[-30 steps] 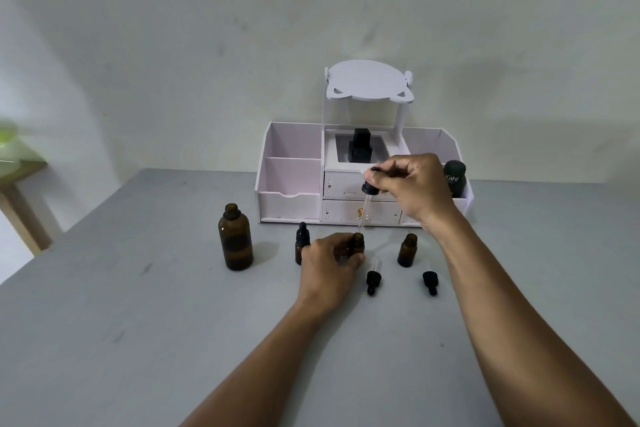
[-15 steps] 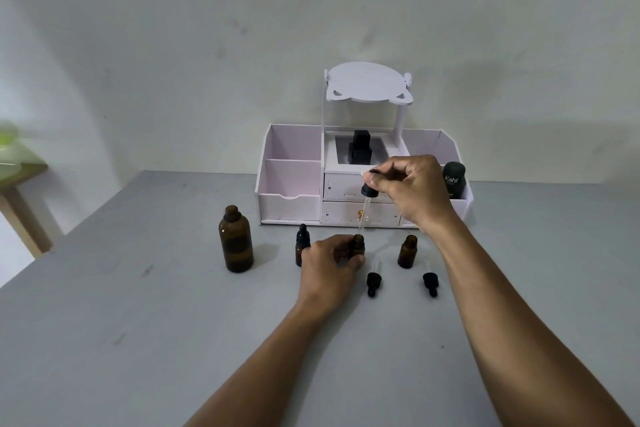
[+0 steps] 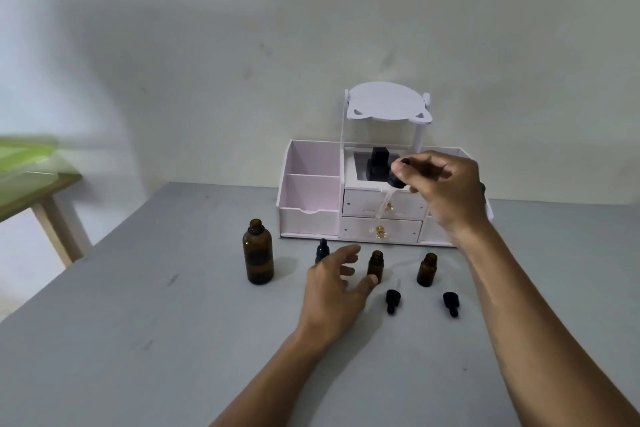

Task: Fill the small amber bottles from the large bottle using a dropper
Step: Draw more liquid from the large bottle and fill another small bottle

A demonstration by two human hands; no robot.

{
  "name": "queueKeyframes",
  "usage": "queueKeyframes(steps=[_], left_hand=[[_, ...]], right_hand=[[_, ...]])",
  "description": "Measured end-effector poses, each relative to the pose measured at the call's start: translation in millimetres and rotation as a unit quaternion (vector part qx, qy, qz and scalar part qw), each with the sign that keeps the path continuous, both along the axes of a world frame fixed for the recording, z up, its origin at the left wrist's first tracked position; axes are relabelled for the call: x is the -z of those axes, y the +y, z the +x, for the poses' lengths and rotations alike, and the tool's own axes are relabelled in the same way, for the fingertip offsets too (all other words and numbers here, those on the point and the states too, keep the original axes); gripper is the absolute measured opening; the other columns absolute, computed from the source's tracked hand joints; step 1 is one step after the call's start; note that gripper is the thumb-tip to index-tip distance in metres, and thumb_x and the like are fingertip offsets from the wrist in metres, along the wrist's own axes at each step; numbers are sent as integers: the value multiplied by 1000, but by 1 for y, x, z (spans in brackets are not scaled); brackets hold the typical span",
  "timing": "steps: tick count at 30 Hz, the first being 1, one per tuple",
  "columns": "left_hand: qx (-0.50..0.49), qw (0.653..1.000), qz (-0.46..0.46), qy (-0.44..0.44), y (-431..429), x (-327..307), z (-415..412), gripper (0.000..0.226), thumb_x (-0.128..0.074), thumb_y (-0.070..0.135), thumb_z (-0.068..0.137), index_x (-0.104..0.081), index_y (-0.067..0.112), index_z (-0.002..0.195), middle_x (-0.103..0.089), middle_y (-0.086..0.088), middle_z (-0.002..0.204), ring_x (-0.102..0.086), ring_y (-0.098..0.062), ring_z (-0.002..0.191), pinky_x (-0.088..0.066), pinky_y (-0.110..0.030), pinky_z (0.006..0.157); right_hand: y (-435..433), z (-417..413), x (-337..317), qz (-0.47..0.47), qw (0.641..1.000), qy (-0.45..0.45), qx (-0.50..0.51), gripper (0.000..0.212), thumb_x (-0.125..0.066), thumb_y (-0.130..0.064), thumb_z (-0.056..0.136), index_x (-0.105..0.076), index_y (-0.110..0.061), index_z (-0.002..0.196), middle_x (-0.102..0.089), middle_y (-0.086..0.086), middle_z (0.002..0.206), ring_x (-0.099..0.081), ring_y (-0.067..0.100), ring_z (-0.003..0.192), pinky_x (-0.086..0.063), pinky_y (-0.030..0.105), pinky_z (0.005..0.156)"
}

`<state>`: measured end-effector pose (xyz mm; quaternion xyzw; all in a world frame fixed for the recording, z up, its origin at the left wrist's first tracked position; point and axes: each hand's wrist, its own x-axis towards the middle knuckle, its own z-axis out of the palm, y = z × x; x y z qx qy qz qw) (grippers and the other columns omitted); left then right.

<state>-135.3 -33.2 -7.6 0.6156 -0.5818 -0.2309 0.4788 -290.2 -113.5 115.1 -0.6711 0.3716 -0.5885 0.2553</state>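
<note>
The large amber bottle (image 3: 258, 252) stands uncapped at the left of the row. Right of it is a small capped bottle (image 3: 322, 249), partly behind my left hand (image 3: 337, 282). That hand is open, fingers spread, its thumb tip next to the open middle small bottle (image 3: 375, 265). Another open small bottle (image 3: 426, 269) stands further right. My right hand (image 3: 441, 189) holds a dropper (image 3: 391, 191) by its black bulb, its glass tube slanting down-left above the middle bottle. Two black dropper caps (image 3: 392, 300) (image 3: 451, 303) lie in front.
A white desk organizer (image 3: 311, 194) with drawers, side bins and a raised oval shelf stands against the wall behind the bottles; a black item sits in its middle well. A green-topped wooden side table (image 3: 31, 184) is at the far left, beyond the grey table's (image 3: 138, 340) edge.
My left hand has let go of the middle small bottle and opened. My right hand has lifted the dropper up and tilted it away from that bottle's mouth.
</note>
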Motion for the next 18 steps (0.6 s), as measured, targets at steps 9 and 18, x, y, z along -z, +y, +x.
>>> queueKeyframes(steps=[9, 18], left_hand=[[-202, 944, -258, 34, 30, -32, 89, 24, -77, 9, 83, -73, 19, 105, -72, 4, 89, -67, -12, 72, -52, -16, 62], [-146, 978, -84, 124, 22, 0, 158, 42, -80, 26, 83, -69, 21, 123, -73, 7, 109, -70, -2, 95, -51, -8, 69]], right_hand=[[16, 65, -17, 33, 985, -138, -98, 1, -77, -14, 85, -77, -14, 84, -78, 1, 75, -74, 17, 73, -61, 30, 68], [12, 128, 1, 67, 981, -131, -125, 5, -79, -14, 83, -77, -18, 81, -77, 6, 78, -75, 34, 81, -62, 46, 81]])
